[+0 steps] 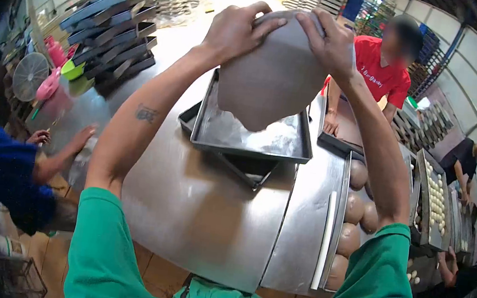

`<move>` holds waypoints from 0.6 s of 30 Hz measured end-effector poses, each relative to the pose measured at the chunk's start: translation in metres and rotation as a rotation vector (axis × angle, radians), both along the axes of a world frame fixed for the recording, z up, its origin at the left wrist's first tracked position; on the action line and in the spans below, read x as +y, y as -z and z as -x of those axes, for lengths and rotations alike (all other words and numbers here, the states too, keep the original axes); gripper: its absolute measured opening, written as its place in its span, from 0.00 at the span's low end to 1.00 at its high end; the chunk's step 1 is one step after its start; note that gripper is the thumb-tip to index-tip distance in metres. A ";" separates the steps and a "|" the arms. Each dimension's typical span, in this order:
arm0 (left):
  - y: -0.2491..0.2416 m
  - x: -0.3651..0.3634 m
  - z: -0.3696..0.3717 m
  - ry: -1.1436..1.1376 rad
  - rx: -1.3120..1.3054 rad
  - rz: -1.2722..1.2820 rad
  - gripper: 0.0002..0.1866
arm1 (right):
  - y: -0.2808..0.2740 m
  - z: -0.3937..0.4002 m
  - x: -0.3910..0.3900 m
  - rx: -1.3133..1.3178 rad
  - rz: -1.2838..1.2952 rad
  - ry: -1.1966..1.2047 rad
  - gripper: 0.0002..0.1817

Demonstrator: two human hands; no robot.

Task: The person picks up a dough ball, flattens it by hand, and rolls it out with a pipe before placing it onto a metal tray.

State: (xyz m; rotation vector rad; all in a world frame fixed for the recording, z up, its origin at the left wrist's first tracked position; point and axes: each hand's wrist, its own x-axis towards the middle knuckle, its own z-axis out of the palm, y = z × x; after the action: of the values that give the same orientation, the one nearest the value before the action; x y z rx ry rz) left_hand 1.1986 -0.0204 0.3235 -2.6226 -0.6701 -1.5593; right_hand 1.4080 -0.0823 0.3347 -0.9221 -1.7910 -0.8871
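A floppy sheet of brown dough (273, 76) hangs from my two hands at the top middle, its lower edge drooping to a rounded point. My left hand (237, 31) pinches its upper left edge between thumb and fingers. At the upper right edge, my right hand (330, 44) grips it the same way. Behind and below the dough lies a rectangular metal baking tray (250, 151) with a white, flour-like dusting inside. The dough overlaps the tray in this view. Another dark tray (250, 177) sits crosswise beneath it.
The steel table (208, 204) spreads before me. To the right lie a white rod (325, 241) and a tray of round brown dough balls (353, 208). Stacked trays (110, 34) stand back left. People in red (382, 74) and blue (5, 158) work at either side.
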 end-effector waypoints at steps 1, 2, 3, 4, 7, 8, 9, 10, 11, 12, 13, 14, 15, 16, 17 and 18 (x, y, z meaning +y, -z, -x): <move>0.004 0.014 -0.008 -0.022 0.009 -0.024 0.21 | 0.002 -0.005 0.015 0.009 -0.040 -0.047 0.15; 0.008 0.028 -0.015 -0.045 0.020 -0.047 0.22 | 0.005 -0.009 0.027 0.004 -0.044 -0.034 0.15; 0.013 0.042 -0.021 -0.038 0.046 -0.019 0.22 | 0.010 -0.014 0.037 0.029 -0.002 -0.014 0.15; 0.018 0.056 -0.027 -0.029 0.041 -0.013 0.22 | 0.016 -0.018 0.048 0.055 0.045 0.003 0.15; 0.034 0.093 -0.040 -0.019 0.026 -0.050 0.23 | 0.028 -0.032 0.075 0.049 0.080 0.089 0.15; 0.036 0.100 -0.040 -0.012 0.036 -0.024 0.23 | 0.032 -0.033 0.079 0.031 0.093 0.132 0.15; 0.037 0.108 -0.041 -0.001 0.045 -0.018 0.24 | 0.035 -0.036 0.085 0.056 0.093 0.092 0.16; 0.040 0.115 -0.044 0.013 0.054 -0.005 0.25 | 0.037 -0.040 0.091 0.135 0.163 0.252 0.16; 0.044 0.131 -0.047 0.064 -0.051 -0.149 0.25 | 0.038 -0.047 0.100 0.074 0.094 0.264 0.17; 0.031 0.112 -0.045 0.111 -0.085 0.033 0.20 | 0.035 -0.053 0.108 0.008 0.021 0.273 0.18; 0.028 0.116 -0.043 0.107 -0.043 0.107 0.21 | 0.030 -0.041 0.109 0.083 0.089 0.209 0.18; 0.028 0.124 -0.042 0.100 0.000 0.172 0.21 | 0.027 -0.027 0.111 0.162 0.148 0.142 0.18; 0.029 0.125 -0.038 0.118 0.005 0.211 0.22 | 0.030 -0.029 0.122 0.242 0.255 0.160 0.18; 0.054 0.157 -0.049 0.113 0.006 0.222 0.22 | 0.044 -0.050 0.147 0.243 0.265 0.156 0.18; 0.090 0.201 -0.065 0.101 0.097 -0.034 0.24 | 0.062 -0.082 0.181 0.116 0.329 0.200 0.18; 0.106 0.215 -0.070 0.066 0.107 0.184 0.27 | 0.079 -0.101 0.210 -0.014 0.372 0.241 0.18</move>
State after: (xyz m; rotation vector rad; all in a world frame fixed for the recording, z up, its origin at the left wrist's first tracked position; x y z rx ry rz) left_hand 1.2685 0.1942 0.2173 -2.8646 -0.7617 -1.4236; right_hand 1.5091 0.1281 0.2557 -1.3949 -1.9205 -0.7172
